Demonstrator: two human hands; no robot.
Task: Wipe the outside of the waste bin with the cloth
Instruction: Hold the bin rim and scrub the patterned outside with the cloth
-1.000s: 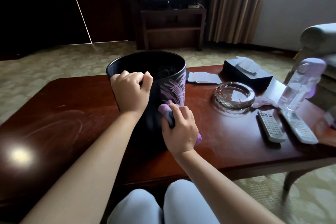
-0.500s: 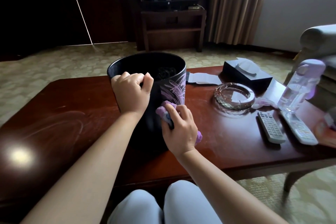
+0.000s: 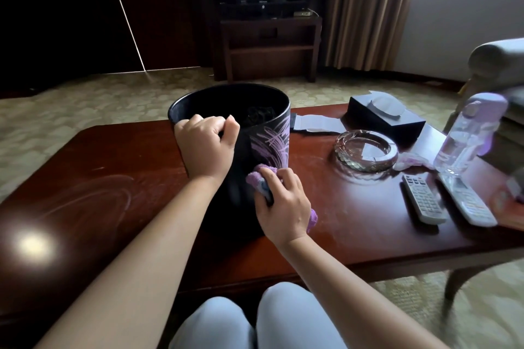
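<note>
The waste bin (image 3: 235,133) stands mid-frame on the table (image 3: 354,224). Left hand (image 3: 205,147) curls over its near rim; right hand (image 3: 283,204) clutches the cloth (image 3: 259,180) against its side, bare tabletop lower left.

We see a black waste bin (image 3: 198,102) standing upright on a dark red wooden counter (image 3: 93,178), with a purple brush-stroke pattern on its right side. Our left hand (image 3: 205,147) curls over the near rim and grips it. Our right hand (image 3: 283,207) holds a bunched purple cloth (image 3: 256,178) pressed against the lower outside wall, just below the pattern. To the right of the bin we see a glass ashtray (image 3: 365,150), a dark tissue box (image 3: 397,122) behind it, a clear water bottle (image 3: 465,139) with a lilac cap, and two remotes (image 3: 422,198) lying side by side near the counter's right edge. Our knees show below the near edge.
</note>
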